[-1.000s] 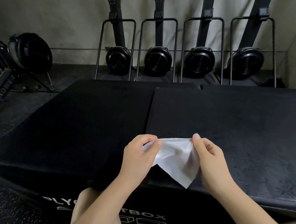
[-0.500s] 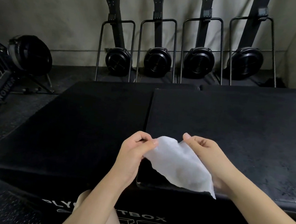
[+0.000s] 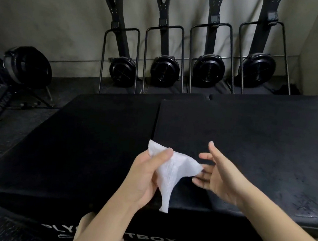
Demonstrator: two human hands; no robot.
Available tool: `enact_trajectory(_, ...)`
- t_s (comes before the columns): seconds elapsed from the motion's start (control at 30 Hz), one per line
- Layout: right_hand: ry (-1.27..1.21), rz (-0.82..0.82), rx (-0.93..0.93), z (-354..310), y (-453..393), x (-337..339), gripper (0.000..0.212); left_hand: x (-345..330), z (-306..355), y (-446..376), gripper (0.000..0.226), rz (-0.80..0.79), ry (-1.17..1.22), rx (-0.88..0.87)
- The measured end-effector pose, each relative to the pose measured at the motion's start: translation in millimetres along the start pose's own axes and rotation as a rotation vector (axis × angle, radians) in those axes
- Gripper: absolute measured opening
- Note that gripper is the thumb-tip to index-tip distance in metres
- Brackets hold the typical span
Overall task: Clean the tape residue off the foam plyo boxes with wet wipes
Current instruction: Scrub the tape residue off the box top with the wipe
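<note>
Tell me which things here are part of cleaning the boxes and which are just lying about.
Part of the job:
- white wipe, gripped by the left hand
- right hand, open beside the wipe
- left foam box
- right foam box

Just lying about:
- four upright rowing machines along the wall
- another rowing machine on the floor, far left

Against the pale wall (image 3: 48,10) we see four black rowing machines stood upright in a row, their round flywheel housings low down: the first (image 3: 122,73), the second (image 3: 164,70), the third (image 3: 208,69) and the fourth (image 3: 257,67). A fifth rower (image 3: 27,66) sits to the far left on the dark speckled floor (image 3: 23,118), white lettering along its rail.
</note>
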State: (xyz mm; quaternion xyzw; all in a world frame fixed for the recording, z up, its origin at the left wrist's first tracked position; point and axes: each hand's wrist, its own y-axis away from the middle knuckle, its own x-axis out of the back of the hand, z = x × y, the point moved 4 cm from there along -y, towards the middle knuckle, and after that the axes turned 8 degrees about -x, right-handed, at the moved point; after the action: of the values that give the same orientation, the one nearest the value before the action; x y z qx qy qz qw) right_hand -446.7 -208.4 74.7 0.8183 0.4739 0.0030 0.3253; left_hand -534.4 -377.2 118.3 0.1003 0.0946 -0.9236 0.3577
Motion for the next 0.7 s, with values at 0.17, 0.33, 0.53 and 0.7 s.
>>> enact_trajectory(0.17, 0.049, -0.192, 0.139, 36.2, 20.8, -20.8, 0.067, 4.6, -1.3, -2.8, 0.046, 0.119, 0.058, -0.009)
enact_trajectory(0.33, 0.117, 0.116, 0.590, 24.3, 45.6, -34.1, 0.058, 2.7, -5.7, -1.3, 0.043, 0.119, -0.001, -0.025)
enact_trajectory(0.53, 0.236, 0.281, 0.702, 5.6, 47.8, -23.6, 0.024, 17.6, -6.2, 6.3, 0.038, 0.284, -0.227, -0.087)
enact_trajectory(0.7, 0.505, 0.321, 0.700, -6.8, 41.7, -12.2, 0.027, 29.9, 0.9, 5.6, 0.065, 0.211, -0.463, -0.198)
